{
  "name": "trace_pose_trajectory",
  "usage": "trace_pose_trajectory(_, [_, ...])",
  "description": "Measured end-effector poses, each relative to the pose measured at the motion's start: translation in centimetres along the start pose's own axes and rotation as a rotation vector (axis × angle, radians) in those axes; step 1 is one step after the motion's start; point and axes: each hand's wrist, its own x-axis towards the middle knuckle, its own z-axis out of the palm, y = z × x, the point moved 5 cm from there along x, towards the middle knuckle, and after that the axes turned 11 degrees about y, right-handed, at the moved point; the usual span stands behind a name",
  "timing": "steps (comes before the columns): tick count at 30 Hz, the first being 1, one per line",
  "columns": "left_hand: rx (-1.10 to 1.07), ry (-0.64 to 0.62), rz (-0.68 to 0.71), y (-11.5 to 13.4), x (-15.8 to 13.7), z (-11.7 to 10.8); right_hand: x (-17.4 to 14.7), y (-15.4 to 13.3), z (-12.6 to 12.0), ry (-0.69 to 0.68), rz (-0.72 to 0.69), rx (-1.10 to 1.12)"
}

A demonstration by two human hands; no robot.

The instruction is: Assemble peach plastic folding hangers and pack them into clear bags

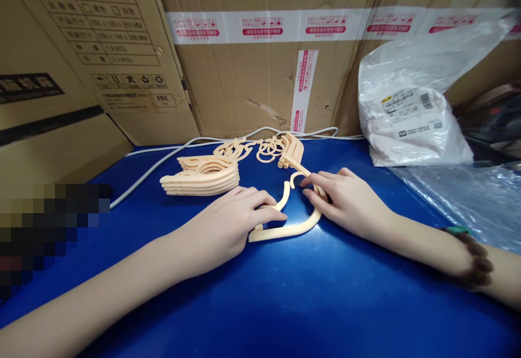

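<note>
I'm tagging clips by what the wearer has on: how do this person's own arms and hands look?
Both forearms are bare, with no sleeves in view. The left hand and right hand are ungloved. A chunky, lobed dark-brown band circles the right wrist, with a green bit beside it.

White cable (139, 184) by cardboard box (240, 84), labelled plastic bag (411, 138)

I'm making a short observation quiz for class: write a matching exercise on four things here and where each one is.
1. Left hand
2. Stacked cream pieces
3. White cable
4. White plastic bag

A. Partly along the foot of the cardboard
B. At the picture's right
C. Touching the curved cream piece
D. Just beyond the left hand

Pairs: 1-C; 2-D; 3-A; 4-B
</note>
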Motion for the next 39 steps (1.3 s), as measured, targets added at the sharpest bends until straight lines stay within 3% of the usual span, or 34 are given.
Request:
trace_pose_trajectory(9, [0.039, 0.076, -0.043, 0.9, 0.3, -0.6, 0.0, -0.1, 0.2, -0.022, 0.006, -0.025])
trace_pose_trajectory(26, [0.16, 0.169, 0.047, 1.7, 0.2, -0.3, 0.1, 0.3, 0.3, 0.007, 0.012, 0.026])
trace_pose_trajectory(39, [0.139, 0.155, 0.073, 1.8, 0.1, 0.0, 0.0, 0.2, 0.3, -0.015, 0.025, 0.032])
